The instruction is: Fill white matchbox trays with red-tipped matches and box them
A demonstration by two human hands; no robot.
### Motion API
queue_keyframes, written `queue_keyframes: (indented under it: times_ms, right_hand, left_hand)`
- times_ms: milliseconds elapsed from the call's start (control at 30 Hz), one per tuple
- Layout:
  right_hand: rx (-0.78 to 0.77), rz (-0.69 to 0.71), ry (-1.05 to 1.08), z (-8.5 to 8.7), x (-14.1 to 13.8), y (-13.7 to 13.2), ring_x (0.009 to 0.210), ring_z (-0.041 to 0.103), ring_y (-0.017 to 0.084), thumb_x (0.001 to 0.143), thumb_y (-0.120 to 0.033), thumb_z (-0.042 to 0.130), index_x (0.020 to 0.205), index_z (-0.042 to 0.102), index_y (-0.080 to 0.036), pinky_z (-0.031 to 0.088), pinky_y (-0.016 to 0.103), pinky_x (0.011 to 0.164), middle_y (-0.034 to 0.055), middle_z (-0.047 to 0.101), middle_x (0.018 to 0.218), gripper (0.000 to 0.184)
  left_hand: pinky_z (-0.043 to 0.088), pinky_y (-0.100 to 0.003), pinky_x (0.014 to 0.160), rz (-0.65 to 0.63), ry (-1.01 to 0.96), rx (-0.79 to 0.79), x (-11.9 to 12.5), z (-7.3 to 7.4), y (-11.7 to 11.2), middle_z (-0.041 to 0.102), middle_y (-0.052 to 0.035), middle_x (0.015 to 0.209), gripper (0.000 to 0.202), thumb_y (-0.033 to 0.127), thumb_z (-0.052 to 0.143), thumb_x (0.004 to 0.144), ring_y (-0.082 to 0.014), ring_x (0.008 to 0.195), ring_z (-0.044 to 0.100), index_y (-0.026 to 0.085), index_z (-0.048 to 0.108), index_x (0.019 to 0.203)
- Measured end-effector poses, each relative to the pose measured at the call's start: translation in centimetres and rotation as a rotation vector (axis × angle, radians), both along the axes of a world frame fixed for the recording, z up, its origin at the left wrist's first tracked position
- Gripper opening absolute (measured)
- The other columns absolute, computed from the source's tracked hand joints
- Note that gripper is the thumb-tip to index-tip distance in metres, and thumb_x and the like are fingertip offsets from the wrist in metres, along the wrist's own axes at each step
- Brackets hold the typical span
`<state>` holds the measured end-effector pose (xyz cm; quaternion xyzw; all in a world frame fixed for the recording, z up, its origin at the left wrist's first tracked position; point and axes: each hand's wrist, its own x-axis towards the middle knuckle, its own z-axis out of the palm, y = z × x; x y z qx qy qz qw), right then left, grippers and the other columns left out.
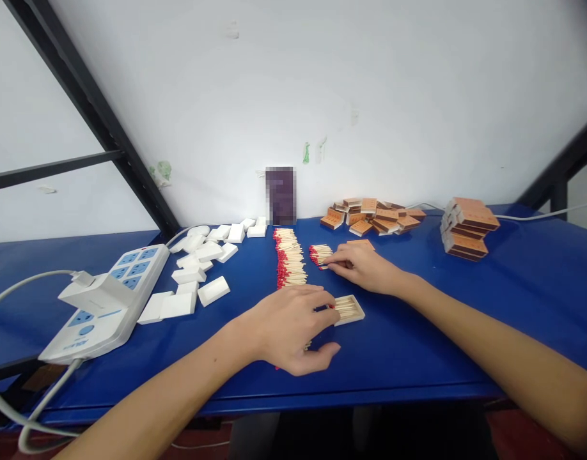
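Note:
My left hand (298, 326) reaches over the long row of matches (291, 255), thumb spread away from its fingers. Its fingertips rest at the left end of a small matchbox tray (358, 314), which has several matches (345, 309) lying in it. Just behind, my right hand (358, 267) pinches a match (323, 267) between thumb and fingers, its red head pointing left. Beside those fingers lies a small heap of red-tipped matches (321, 253). An orange matchbox sleeve (363, 244) shows partly behind the right hand. My left hand hides the near part of the match row.
White empty trays (214, 291) lie scattered on the blue table (394, 358) at left, beside a white power strip (130, 275) with cables. Orange matchbox sleeves (387, 216) are heaped at the back, with stacked matchboxes (469, 227) to the right. A dark blurred object (281, 195) stands against the wall.

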<state>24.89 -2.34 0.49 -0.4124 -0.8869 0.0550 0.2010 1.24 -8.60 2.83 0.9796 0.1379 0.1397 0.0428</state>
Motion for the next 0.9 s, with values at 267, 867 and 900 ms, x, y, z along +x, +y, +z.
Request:
queue_keyframes:
  times_ms: [267, 867, 900]
  right_hand:
    - [-0.023, -0.011, -0.005, 0.17, -0.09, -0.1, 0.072, 0.055, 0.018, 0.099, -0.028, 0.049, 0.106, 0.077, -0.021, 0.037, 0.03, 0.068, 0.0058, 0.064, 0.079, 0.03]
    - [-0.107, -0.021, 0.065, 0.21, -0.24, -0.25, 0.072, 0.055, 0.018, 0.094, -0.023, 0.053, 0.1, 0.074, -0.017, 0.04, 0.028, 0.067, 0.0054, 0.066, 0.08, 0.023]
    - [-0.087, -0.028, 0.06, 0.15, -0.23, -0.2, 0.071, 0.055, 0.017, 0.093, -0.023, 0.053, 0.098, 0.074, -0.018, 0.04, 0.029, 0.067, 0.0045, 0.065, 0.076, 0.022]
  left_hand:
    - [0.052, -0.043, 0.098, -0.053, -0.062, -0.005, -0.06, -0.15, 0.22, 0.068, -0.017, 0.107, 0.032, 0.037, 0.055, 0.089, -0.0302, 0.11, 0.063, 0.012, 0.069, 0.101]
    - [0.054, -0.042, 0.09, -0.05, -0.049, -0.041, 0.08, 0.29, -0.18, 0.069, -0.0154, 0.11, 0.033, 0.035, 0.055, 0.088, -0.0275, 0.1, 0.064, 0.012, 0.069, 0.107]
    - [0.053, -0.042, 0.091, -0.052, -0.056, -0.035, 0.06, 0.26, -0.16, 0.069, -0.0152, 0.111, 0.033, 0.035, 0.055, 0.088, -0.0277, 0.1, 0.064, 0.012, 0.068, 0.108]
